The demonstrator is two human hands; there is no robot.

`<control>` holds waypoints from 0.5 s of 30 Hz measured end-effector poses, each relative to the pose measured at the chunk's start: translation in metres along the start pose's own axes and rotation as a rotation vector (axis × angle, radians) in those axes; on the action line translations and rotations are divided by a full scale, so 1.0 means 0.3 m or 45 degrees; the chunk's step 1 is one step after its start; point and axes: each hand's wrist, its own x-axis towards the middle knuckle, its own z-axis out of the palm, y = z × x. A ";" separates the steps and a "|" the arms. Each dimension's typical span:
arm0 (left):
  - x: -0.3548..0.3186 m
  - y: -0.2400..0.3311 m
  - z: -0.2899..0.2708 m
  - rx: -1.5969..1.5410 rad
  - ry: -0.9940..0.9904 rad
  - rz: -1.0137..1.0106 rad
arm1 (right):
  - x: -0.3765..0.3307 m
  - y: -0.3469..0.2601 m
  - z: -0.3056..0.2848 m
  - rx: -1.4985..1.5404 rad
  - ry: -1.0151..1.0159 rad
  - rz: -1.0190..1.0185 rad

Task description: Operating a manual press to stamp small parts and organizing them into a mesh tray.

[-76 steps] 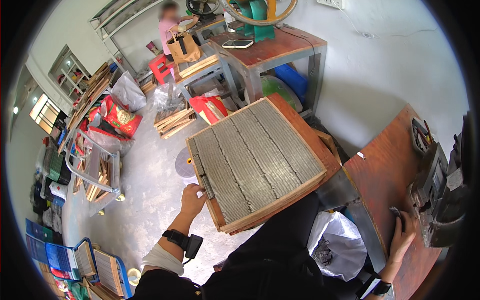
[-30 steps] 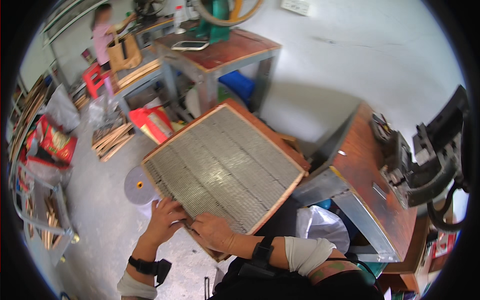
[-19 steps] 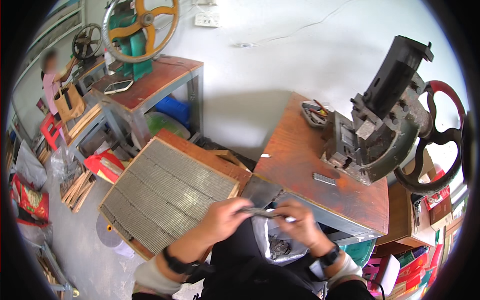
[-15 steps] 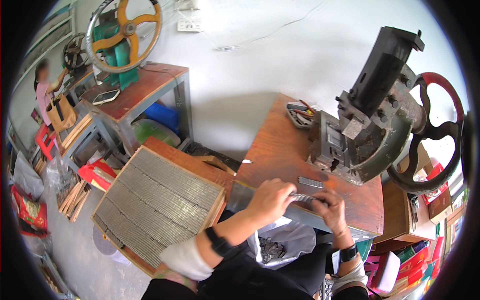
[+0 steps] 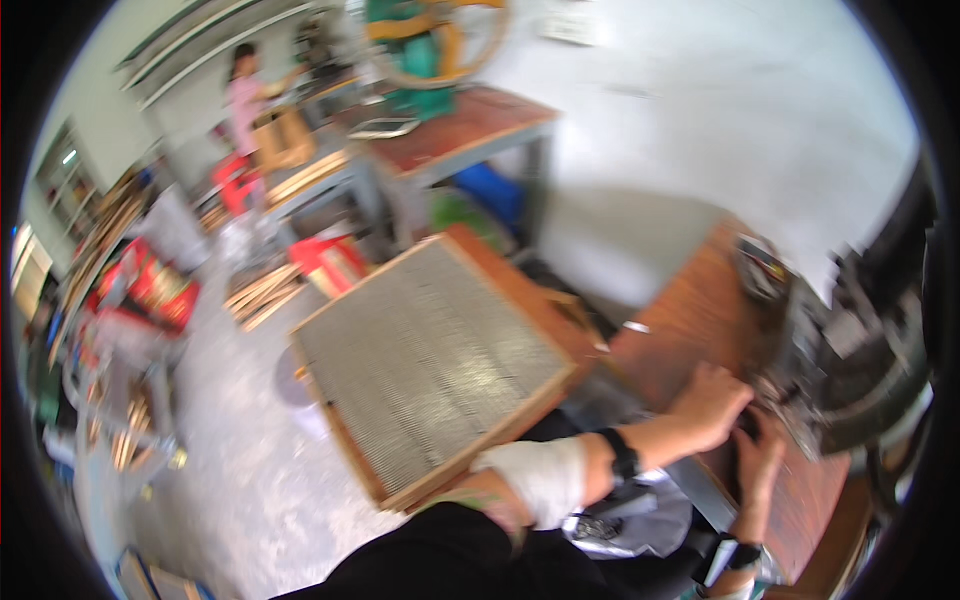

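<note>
My left hand (image 5: pixel 712 407) is closed over the reddish-brown worktable (image 5: pixel 658 352), its fingers curled around something blurred and hidden. Just to its right and nearer, my right hand (image 5: pixel 762 455) is bent with the fingers closed, and what they grip is smeared. Both hands are close together beside the base of a dark metal hand press (image 5: pixel 850 385), near the right edge. To the left of my arms, a wooden-framed tray (image 5: pixel 430 365) lies tilted, covered with tight rows of small grey metal pieces.
A tray of tools (image 5: pixel 762 268) sits behind the press. Below my left forearm hangs a pale bag (image 5: pixel 650 520) with metal pieces in it. Further back, a green machine (image 5: pixel 410 55) with a yellow wheel stands on a second table (image 5: pixel 470 125). A person in pink (image 5: pixel 243 105) works far left.
The view has swung left, so everything sits further right in it. My hands have moved closer to the press; the ridged grey metal strip they held between them no longer shows clearly.
</note>
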 end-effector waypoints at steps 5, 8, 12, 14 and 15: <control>-0.026 -0.016 -0.091 -0.376 0.190 -0.020 | 0.045 0.064 0.011 0.216 -0.119 0.120; -0.249 -0.172 -0.372 -0.093 0.532 0.025 | 0.032 0.109 0.016 0.252 -0.062 0.108; -0.869 -0.385 -0.941 0.724 0.809 -0.623 | -0.016 0.016 0.044 -0.055 0.231 -0.097; -1.168 -0.432 -1.157 1.074 0.886 -0.994 | -0.035 -0.135 0.098 -0.293 0.403 -0.492; -1.280 -0.448 -1.242 0.946 0.815 -1.245 | -0.045 -0.235 0.151 -0.184 0.288 -0.702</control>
